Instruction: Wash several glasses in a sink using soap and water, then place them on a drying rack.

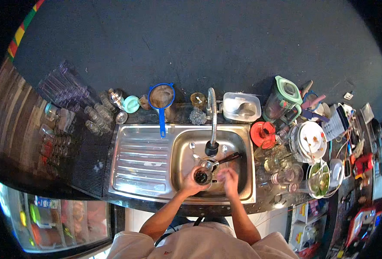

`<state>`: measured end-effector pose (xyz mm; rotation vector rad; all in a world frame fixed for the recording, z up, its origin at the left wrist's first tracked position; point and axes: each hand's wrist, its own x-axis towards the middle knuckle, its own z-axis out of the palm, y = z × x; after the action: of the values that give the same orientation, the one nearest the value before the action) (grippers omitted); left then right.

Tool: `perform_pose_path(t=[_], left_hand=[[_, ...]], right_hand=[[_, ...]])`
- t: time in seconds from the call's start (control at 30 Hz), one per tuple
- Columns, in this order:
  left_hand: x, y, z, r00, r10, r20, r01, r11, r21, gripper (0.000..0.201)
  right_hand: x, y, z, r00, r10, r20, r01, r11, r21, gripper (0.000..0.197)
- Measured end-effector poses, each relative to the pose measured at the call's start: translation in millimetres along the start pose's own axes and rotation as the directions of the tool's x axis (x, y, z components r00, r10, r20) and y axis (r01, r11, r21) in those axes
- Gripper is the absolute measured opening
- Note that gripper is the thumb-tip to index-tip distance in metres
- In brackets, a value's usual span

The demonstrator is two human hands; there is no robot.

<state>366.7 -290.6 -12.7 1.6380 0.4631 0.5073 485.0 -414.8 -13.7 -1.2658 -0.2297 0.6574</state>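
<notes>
Over the steel sink basin (180, 149), my left hand (192, 183) is wrapped round a clear glass (203, 176) that looks dark inside. My right hand (229, 180) is just right of the glass, apart from it; its fingers are smeared by motion, so I cannot make out their grip. Behind both hands, a round metal tool with a black handle (229, 158) lies in the basin, partly hidden. Small spoons (192, 146) rest on the basin floor. The coiled faucet (213, 116) hangs over the basin with its black spray head (211, 149).
A ribbed drainboard (141, 159) adjoins the basin on the left. A blue-rimmed strainer (161, 97) lies behind it. To the right crowd a green-lidded pitcher (283, 99), a red lid (262, 134), glasses (286, 175) and stacked plates (309, 138). More glasses (98, 116) stand at left.
</notes>
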Motion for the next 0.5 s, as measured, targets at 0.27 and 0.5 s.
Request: perform_pose_path(t=[0.27, 0.5], left_hand=[[4.2, -15.3, 27.6, 0.988, -0.076, -0.135, 0.092, 0.989, 0.118, 0.062], [18.0, -20.8, 42.5, 0.976, -0.124, -0.176, 0.117, 0.992, -0.053, 0.062]], right_hand=[[213.9, -89.1, 62.1, 0.887, -0.418, 0.196, 0.445, 0.665, -0.6, 0.029], [214.9, -76.6, 73.9, 0.871, -0.286, 0.399, 0.474, 0.277, -0.836, 0.035]])
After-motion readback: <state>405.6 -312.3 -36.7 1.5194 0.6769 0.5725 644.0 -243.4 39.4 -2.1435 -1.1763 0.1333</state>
